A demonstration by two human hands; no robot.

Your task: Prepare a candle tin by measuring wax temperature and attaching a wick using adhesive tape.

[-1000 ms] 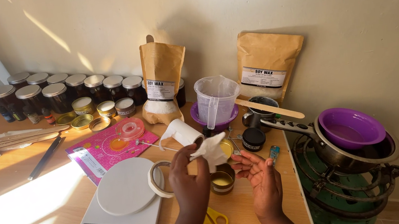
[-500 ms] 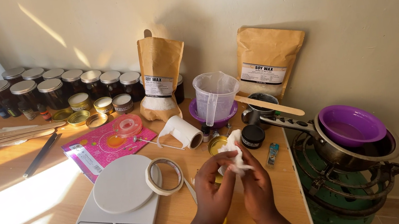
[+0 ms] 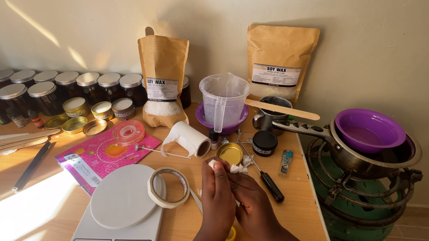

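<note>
Pressing both hands together low in the middle of the frame, the person works a small crumpled piece of white tissue (image 3: 234,168) between the fingertips. The left hand (image 3: 217,192) and the right hand (image 3: 251,201) touch each other, fingers curled narrow and pinched on the tissue, which pokes out just above them. Directly above the hands lies a small open gold tin (image 3: 229,153), with a black-handled screwdriver (image 3: 266,177) just to the right and a roll of tape (image 3: 168,187) resting on the edge of the white kitchen scale (image 3: 108,228) to the left. A toilet roll (image 3: 188,138) lies on its side a little higher, near the pink booklet (image 3: 105,153). By the look of it, the step in hand is balling or folding the tissue into a wad; the following move seems to call for a firm pinch and a short reach to the gold tin, without knocking the screwdriver beside it.
</note>
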